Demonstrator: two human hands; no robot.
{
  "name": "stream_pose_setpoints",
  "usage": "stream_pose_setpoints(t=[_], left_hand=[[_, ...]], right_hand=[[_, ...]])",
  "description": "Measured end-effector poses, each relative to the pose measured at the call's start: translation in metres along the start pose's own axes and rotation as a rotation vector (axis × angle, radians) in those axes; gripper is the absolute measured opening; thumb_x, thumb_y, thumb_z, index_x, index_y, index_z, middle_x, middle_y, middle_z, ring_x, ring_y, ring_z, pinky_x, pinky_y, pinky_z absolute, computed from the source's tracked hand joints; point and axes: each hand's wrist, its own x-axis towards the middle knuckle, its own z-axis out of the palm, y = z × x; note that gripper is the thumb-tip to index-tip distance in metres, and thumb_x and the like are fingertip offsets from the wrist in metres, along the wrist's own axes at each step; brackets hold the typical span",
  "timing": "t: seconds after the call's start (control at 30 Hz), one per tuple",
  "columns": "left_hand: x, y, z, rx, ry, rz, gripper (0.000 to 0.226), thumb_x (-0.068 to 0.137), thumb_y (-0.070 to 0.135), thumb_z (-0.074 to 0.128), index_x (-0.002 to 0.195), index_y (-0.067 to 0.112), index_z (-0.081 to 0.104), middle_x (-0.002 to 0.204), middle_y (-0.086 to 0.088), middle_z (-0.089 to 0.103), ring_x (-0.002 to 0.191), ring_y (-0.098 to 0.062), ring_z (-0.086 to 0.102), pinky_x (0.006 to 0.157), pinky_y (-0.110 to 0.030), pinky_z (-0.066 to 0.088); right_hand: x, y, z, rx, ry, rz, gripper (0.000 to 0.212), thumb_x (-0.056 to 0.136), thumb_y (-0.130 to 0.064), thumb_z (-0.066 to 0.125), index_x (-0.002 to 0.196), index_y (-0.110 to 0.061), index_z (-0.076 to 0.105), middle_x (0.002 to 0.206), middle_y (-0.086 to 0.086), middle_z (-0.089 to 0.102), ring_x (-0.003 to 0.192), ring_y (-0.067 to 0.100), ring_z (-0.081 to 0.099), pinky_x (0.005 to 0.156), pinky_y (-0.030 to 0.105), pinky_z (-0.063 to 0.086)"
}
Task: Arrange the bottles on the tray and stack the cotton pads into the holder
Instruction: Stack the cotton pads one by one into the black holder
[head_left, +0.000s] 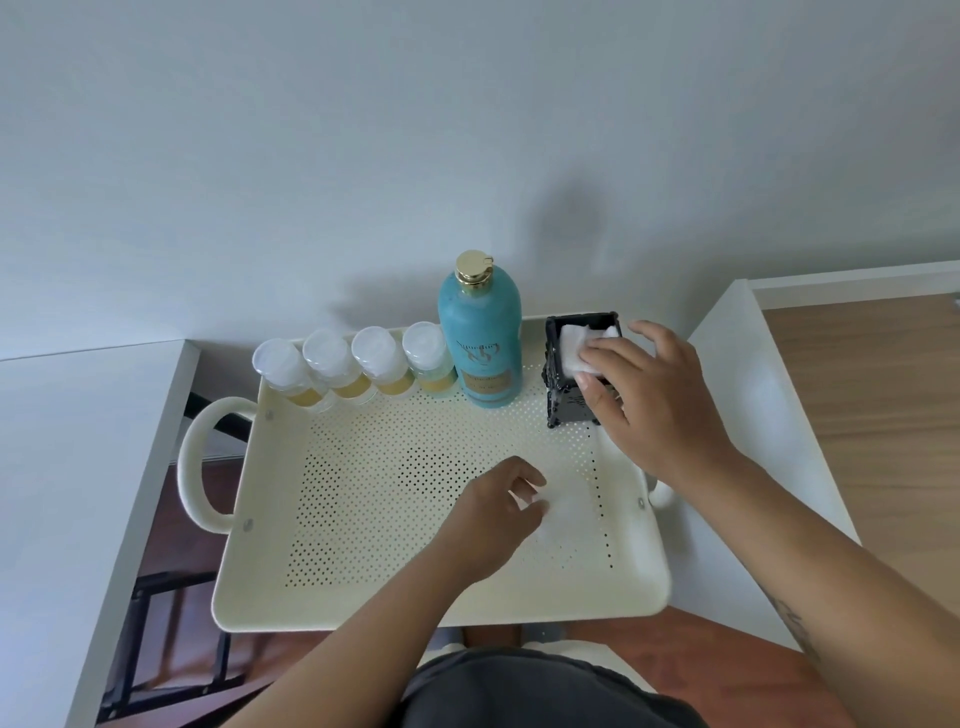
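A cream perforated tray (363, 587) with looped handles bridges the gap between two white tabletop sections, the left tabletop (78, 467) and the right tabletop (753, 415). Along the tray's far edge, starting from the left, four small clear bottles (358, 371) with white caps and yellowish labels stand side by side in a row, touching or nearly so. Just beside the last of them stands a tall teal bottle (480, 343) with a gold cap, upright against the far rim.

Nearer the front of the tray, the left hand (496, 512) rests low over the perforated floor, fingers curled and pinching at a white cotton pad (563, 512) lying flat on the tray (its outline is faint against the cream surface, so whether the grip is closed on it I cannot tell).

At the tray's far right corner stands a black square holder (574, 374), open at the top. The right hand (660, 395) reaches over it, thumb against the holder's front and fingers spread on a white pad (571, 348) that sits in the holder's mouth, pressed under the fingertips.
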Motion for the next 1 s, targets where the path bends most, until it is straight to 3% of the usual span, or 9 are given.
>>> stream_pose_setpoints(t=[0.13,0.37,0.5,0.6,0.7,0.77,0.83,0.9,1.0], left_hand=[[-0.002,0.007,-0.01,-0.097,0.084,-0.019,0.009,0.089,0.025,0.065,0.095,0.033,0.065,0.089,0.011,0.065,0.072,0.006,0.055,0.062,-0.008,0.044],[-0.004,0.028,-0.024,-0.3,0.194,-0.015,0.005,0.086,0.026,0.069,0.084,0.029,0.065,0.075,0.015,0.064,0.064,0.004,0.053,0.056,-0.008,0.043],[-0.003,0.039,-0.031,-0.474,0.207,-0.03,0.006,0.086,0.029,0.071,0.087,0.025,0.067,0.075,0.008,0.067,0.068,-0.005,0.056,0.061,-0.018,0.045],[-0.001,0.049,-0.034,-0.562,0.209,-0.03,0.008,0.086,0.03,0.072,0.089,0.024,0.067,0.077,0.006,0.069,0.072,-0.008,0.06,0.068,-0.022,0.048],[0.002,0.058,-0.036,-0.641,0.212,-0.02,0.008,0.087,0.029,0.071,0.091,0.024,0.066,0.083,0.004,0.07,0.077,-0.008,0.062,0.071,-0.024,0.049],[0.005,0.064,-0.035,-0.682,0.207,-0.016,0.008,0.088,0.028,0.07,0.094,0.023,0.066,0.086,0.004,0.07,0.078,-0.008,0.062,0.073,-0.027,0.049],[0.008,0.07,-0.034,-0.711,0.182,-0.016,0.01,0.09,0.027,0.068,0.097,0.021,0.065,0.086,0.005,0.071,0.078,-0.007,0.062,0.074,-0.029,0.049],[0.011,0.073,-0.032,-0.73,0.155,-0.006,0.009,0.09,0.026,0.068,0.097,0.022,0.064,0.085,0.007,0.072,0.079,-0.008,0.063,0.075,-0.03,0.048],[0.015,0.074,-0.03,-0.709,0.156,0.009,0.013,0.088,0.029,0.071,0.098,0.024,0.065,0.086,0.01,0.073,0.08,-0.008,0.065,0.074,-0.028,0.05]], right_hand=[[-0.004,0.0,0.001,0.013,0.049,-0.007,0.028,0.096,-0.037,0.044,0.113,-0.022,0.061,0.119,-0.008,0.063,0.121,0.029,0.044,0.097,0.039,0.033],[-0.008,0.001,0.002,-0.013,0.029,-0.018,0.027,0.097,-0.039,0.043,0.106,-0.025,0.064,0.11,-0.012,0.067,0.121,0.03,0.044,0.099,0.041,0.033],[-0.008,-0.002,-0.001,0.0,-0.001,0.002,0.031,0.096,-0.041,0.041,0.107,-0.025,0.066,0.111,-0.012,0.067,0.122,0.03,0.045,0.1,0.042,0.031],[-0.011,-0.009,-0.009,0.11,0.069,0.062,0.031,0.096,-0.037,0.043,0.112,-0.023,0.065,0.116,-0.006,0.064,0.118,0.028,0.047,0.097,0.041,0.033],[-0.018,-0.024,-0.019,0.288,0.156,0.233,0.039,0.093,-0.046,0.046,0.118,-0.021,0.061,0.116,-0.005,0.062,0.114,0.019,0.045,0.09,0.033,0.03],[-0.022,-0.034,-0.024,0.419,0.139,0.347,0.046,0.087,-0.056,0.052,0.12,-0.025,0.058,0.112,-0.014,0.06,0.11,0.007,0.039,0.09,0.029,0.027],[-0.022,-0.04,-0.027,0.572,0.098,0.425,0.044,0.084,-0.054,0.06,0.122,-0.032,0.055,0.104,-0.024,0.055,0.107,0.006,0.042,0.089,0.025,0.032],[-0.017,-0.041,-0.03,0.669,0.064,0.443,0.036,0.086,-0.041,0.063,0.121,-0.034,0.055,0.104,-0.015,0.058,0.103,0.007,0.05,0.079,0.008,0.037],[-0.004,-0.033,-0.034,0.646,0.046,0.426,0.024,0.089,-0.031,0.062,0.113,-0.03,0.061,0.106,0.003,0.062,0.096,0.008,0.055,0.069,0.003,0.039]])
